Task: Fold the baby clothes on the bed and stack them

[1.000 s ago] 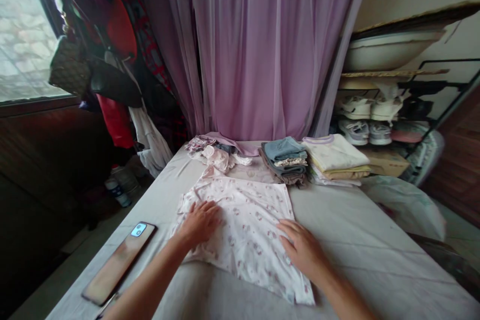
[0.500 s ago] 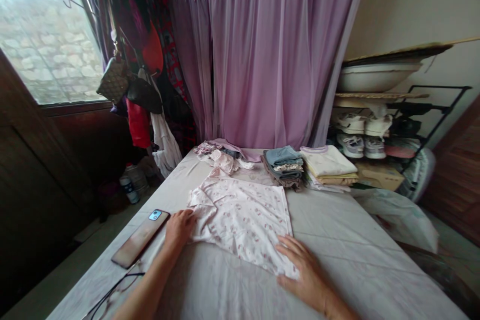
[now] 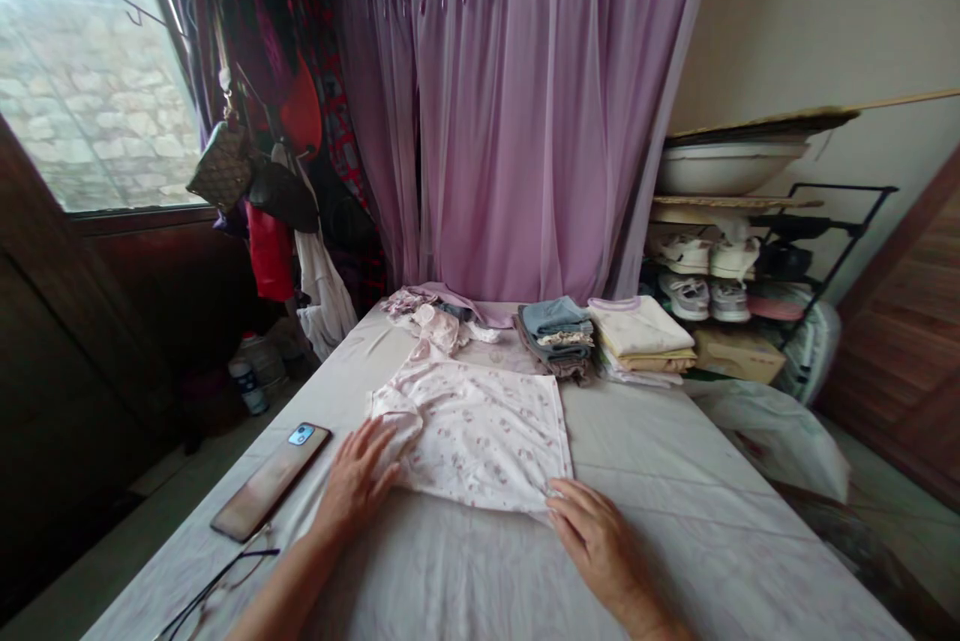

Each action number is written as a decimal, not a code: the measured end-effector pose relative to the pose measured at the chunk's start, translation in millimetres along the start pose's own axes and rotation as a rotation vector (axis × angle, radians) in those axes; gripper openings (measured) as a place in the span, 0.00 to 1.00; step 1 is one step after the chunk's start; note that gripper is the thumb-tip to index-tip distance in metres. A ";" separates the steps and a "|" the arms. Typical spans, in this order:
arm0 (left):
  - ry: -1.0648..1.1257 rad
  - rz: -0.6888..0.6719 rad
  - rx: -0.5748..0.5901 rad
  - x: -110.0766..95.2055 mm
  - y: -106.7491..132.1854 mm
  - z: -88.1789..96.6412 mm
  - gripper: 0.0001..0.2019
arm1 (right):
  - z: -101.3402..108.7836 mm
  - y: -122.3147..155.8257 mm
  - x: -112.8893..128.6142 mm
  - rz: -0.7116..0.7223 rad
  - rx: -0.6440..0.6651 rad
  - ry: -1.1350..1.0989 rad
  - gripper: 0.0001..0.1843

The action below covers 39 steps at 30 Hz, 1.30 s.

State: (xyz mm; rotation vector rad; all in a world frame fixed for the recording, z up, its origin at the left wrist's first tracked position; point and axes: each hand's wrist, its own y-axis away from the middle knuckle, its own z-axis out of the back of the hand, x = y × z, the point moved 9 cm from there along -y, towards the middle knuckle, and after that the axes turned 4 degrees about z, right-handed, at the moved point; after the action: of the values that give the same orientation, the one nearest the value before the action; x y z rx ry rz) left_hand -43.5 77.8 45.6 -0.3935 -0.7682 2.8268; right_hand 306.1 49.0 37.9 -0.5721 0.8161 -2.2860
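A white short-sleeved shirt [image 3: 480, 431] with a small pinkish print lies spread on the sheet-covered bed in front of me. My left hand [image 3: 358, 473] rests flat on its left side near the sleeve, fingers spread. At the shirt's near right corner is my right hand [image 3: 592, 526], with its fingers together and curled over the hem; the thumb is mostly hidden. To the left of my left hand lies a phone [image 3: 271, 481], camera side up. A pair of glasses [image 3: 217, 586] sits nearer to me by the bed's left edge.
Folded clothes stand in a dark stack [image 3: 559, 336] and a pale stack [image 3: 641, 339] at the back. A loose heap of garments [image 3: 439, 321] lies left of them. Purple curtains [image 3: 510, 141] hang behind. A shoe rack [image 3: 810, 251] stands at right, bags [image 3: 281, 191] hang at left.
My left hand has spread its fingers over the shirt's left side. The right hand has drawn the near right corner inward, and its fingers have closed up. The view has shifted slightly.
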 end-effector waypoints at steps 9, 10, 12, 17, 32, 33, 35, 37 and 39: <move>-0.042 -0.294 0.207 -54.3 -0.2 1.3 0.09 | 8.8 -7.2 14.9 0.024 -0.065 -0.009 0.12; -0.035 -0.309 0.220 -56.7 -2.1 2.0 0.09 | 11.3 -8.5 17.7 0.039 -0.079 -0.009 0.12; -0.020 -0.352 0.256 -61.4 -4.9 4.7 0.09 | 15.2 -10.5 22.2 0.064 -0.097 -0.007 0.12; -0.065 -0.463 0.403 -65.8 -6.3 13.2 0.08 | 10.1 -10.6 19.7 -0.024 0.024 -0.019 0.12; -0.180 -0.294 0.561 -38.6 -18.1 -2.9 0.17 | -7.3 -13.3 14.3 -0.161 0.131 -0.190 0.13; -0.169 -0.302 0.570 -33.5 -18.9 1.8 0.16 | -6.9 -10.8 8.7 -0.198 0.108 -0.194 0.14; -0.159 -0.279 0.581 -17.5 -19.0 10.5 0.13 | -6.9 -4.8 -0.9 -0.262 0.076 -0.179 0.14; -0.169 -0.231 0.597 0.8 -14.8 13.0 0.09 | -7.2 -0.8 -3.0 -0.265 0.062 -0.153 0.15; -0.190 -0.188 0.605 14.7 -7.4 8.9 0.07 | -6.9 0.2 0.4 -0.224 0.060 -0.126 0.15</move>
State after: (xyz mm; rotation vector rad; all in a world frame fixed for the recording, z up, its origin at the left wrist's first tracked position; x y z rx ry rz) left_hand -59.3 83.6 53.8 0.0421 0.0487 2.7566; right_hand 302.0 51.3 32.9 -0.8064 0.6478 -2.4371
